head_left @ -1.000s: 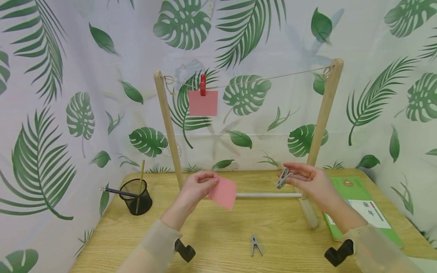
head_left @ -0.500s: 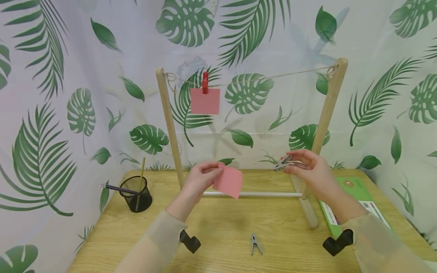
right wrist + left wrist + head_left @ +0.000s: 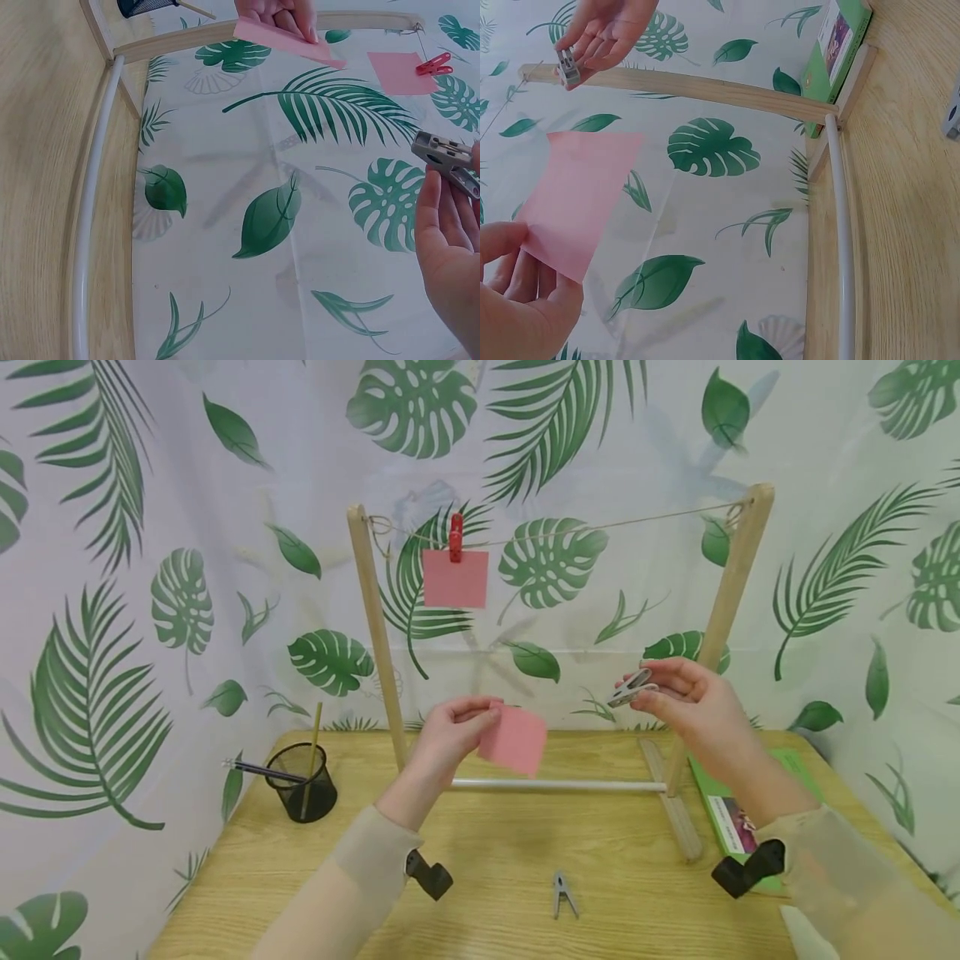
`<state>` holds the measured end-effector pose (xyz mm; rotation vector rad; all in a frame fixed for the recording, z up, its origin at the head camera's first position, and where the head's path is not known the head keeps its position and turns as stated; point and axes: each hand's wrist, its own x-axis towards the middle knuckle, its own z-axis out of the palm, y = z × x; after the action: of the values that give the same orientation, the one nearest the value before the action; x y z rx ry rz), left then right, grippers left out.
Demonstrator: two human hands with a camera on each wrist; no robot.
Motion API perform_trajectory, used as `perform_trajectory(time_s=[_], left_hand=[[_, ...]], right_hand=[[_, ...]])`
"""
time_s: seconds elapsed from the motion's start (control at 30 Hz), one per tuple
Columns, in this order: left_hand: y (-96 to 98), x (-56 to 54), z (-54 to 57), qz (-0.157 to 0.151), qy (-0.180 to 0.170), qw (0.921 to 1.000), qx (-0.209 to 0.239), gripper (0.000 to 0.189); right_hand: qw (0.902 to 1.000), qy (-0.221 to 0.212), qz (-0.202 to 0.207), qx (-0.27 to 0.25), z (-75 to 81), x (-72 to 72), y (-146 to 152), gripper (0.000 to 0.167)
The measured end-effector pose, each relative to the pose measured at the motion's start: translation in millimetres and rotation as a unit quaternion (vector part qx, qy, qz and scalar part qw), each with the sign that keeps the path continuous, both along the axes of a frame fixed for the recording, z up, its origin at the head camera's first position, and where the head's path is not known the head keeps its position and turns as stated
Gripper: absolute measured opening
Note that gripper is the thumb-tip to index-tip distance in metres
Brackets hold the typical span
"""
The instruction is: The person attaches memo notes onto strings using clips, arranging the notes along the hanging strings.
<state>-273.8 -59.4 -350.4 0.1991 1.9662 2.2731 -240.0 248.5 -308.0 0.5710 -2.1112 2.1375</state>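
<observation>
My left hand (image 3: 452,733) pinches a pink paper square (image 3: 514,741) by its upper left corner, below the string. In the left wrist view the paper (image 3: 581,202) bends slightly between thumb and fingers. Over to the right, my right hand (image 3: 693,697) holds a grey clothespin (image 3: 632,687) between thumb and fingers; the same clothespin (image 3: 448,161) shows up close in the right wrist view. A string (image 3: 600,527) runs between two wooden posts. From its left part hangs another pink paper (image 3: 455,580), clipped by a red clothespin (image 3: 456,538).
A second grey clothespin (image 3: 562,894) lies on the wooden table (image 3: 480,860). To the left stands a black mesh cup (image 3: 302,785) with pencils. The frame has a right post (image 3: 738,578) and a white lower bar (image 3: 555,786). A green book (image 3: 795,766) lies behind my right forearm.
Both hands have risen, the left with the pink paper and also a little rightward, the right with the grey clothespin. The clothespin has tilted from near upright to slanting. The view has shifted slightly.
</observation>
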Motion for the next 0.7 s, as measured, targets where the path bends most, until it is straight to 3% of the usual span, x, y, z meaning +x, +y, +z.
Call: perform_trajectory(time_s=[0.23, 0.4, 0.53, 0.7], left_hand=[[2.7, -2.5, 10.6, 0.005, 0.003, 0.9998, 0.017, 0.030], [4.2, -6.6, 15.6, 0.020, -0.004, 0.9997, 0.015, 0.030], [5.4, -8.1, 19.9, 0.022, -0.005, 0.9997, 0.012, 0.030], [7.4, -10.2, 26.1, 0.023, 0.006, 0.9995, 0.023, 0.032]], right_hand=[[0.9991, -0.003, -0.009, -0.040, 16.4, -5.5, -2.0, 0.034], [0.9986, -0.016, -0.011, -0.049, 25.4, -9.1, -2.9, 0.030], [0.9988, 0.002, -0.017, -0.045, 31.1, -11.9, -4.7, 0.027], [0.9933, 0.018, 0.001, -0.114, 43.4, -15.2, -10.2, 0.024]])
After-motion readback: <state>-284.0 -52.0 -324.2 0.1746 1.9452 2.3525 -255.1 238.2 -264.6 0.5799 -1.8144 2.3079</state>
